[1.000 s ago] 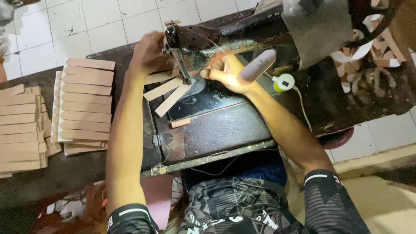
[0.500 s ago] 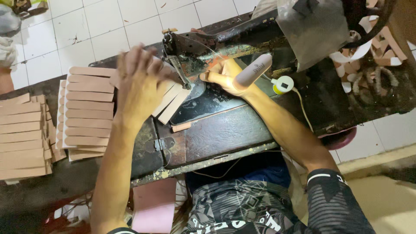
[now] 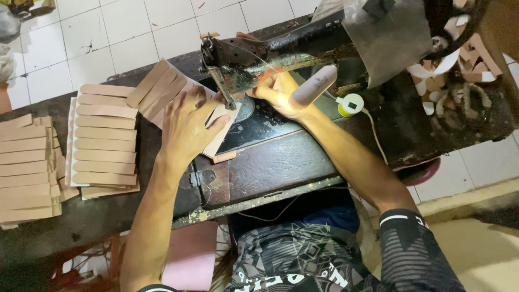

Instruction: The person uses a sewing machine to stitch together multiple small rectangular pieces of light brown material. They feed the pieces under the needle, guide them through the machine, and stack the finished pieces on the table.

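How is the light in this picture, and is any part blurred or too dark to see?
Head view: light is soft and even on the tan strips and the left hand; the sewing machine and dark table hide detail in shadow; the top right corner is slightly blurred; no strong glare.

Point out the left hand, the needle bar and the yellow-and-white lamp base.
left hand point(image 3: 186, 127), head view, back of hand
needle bar point(image 3: 223, 89), head view, mid-shaft
yellow-and-white lamp base point(image 3: 351, 104), head view, white top

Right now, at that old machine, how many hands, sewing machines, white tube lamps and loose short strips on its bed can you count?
Hands: 2, left hand and right hand
Sewing machine: 1
White tube lamp: 1
Short tan strip: 1
Total: 5
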The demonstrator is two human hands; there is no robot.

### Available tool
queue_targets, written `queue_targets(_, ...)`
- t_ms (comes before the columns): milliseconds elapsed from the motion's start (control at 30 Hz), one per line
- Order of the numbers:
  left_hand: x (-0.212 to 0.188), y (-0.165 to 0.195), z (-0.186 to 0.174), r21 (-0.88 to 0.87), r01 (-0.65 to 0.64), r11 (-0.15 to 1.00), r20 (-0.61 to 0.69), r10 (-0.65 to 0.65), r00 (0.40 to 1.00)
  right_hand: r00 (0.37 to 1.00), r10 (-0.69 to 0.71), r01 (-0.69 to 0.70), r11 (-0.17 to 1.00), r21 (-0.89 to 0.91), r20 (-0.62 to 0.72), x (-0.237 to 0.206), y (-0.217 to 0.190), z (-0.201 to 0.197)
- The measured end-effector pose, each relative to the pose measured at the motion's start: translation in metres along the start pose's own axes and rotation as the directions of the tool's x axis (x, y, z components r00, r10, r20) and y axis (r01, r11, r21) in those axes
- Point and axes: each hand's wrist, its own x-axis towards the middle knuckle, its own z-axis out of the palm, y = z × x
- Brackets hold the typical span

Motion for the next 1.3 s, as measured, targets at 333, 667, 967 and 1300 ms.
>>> queue_targets(333, -0.006, 0.006, 0.005, 0.031, 0.063, 0.998, -0.058, -0.061, 0.996, 0.999, -0.02, 0.019, 0.999, 0.026, 0.037, -0.001, 0.008, -0.004)
queue_targets(667, -0.003, -0.039, 0.007, -0.036, 0.168, 0.985, -0.113, -0.171, 0.979, 0.999, -0.047, 0.048, 0.996, -0.078, 0.015, 0.001, -0.001, -0.005)
queue_targets(967, 0.009, -0.093, -0.04, -0.501, 0.366, 0.785, 0.116, -0.358, 0.927, 1.0, -0.031, 0.03, 0.989, 0.142, 0.001, 0.007, 0.004, -0.002)
queue_targets(1300, -0.016, -0.071, -0.039, 0.184, 0.436, 0.881, -0.205, -0.399, 0.894, 0.999, -0.025, 0.024, 0.999, -0.041, -0.035, 0.008, 0.017, -0.005)
